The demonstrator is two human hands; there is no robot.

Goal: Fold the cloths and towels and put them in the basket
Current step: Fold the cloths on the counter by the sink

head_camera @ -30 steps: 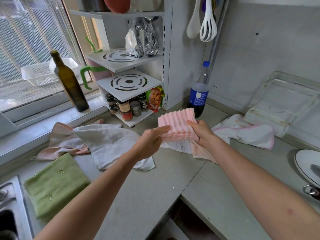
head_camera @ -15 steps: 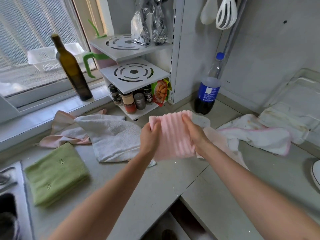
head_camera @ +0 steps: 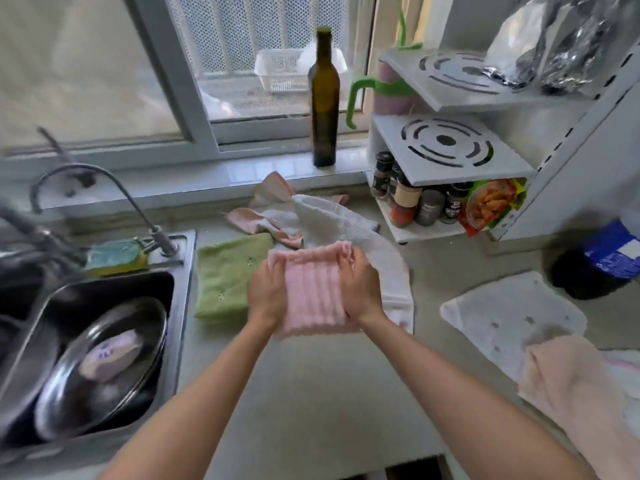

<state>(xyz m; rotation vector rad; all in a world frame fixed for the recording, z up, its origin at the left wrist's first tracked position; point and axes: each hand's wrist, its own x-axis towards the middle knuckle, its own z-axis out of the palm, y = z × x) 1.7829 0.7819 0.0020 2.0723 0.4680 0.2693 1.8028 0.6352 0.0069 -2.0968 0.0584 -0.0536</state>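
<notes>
Hands: left hand (head_camera: 268, 292) and right hand (head_camera: 360, 289) grip opposite edges of the folded pink ribbed cloth (head_camera: 313, 292), held above the table (head_camera: 311, 393). Since a second ago the cloth has travelled leftward, from near the soda bottle (head_camera: 602, 258) to beside the folded green cloth (head_camera: 228, 275). White basket (head_camera: 280, 72) sits outside the window; placement likely next.
</notes>
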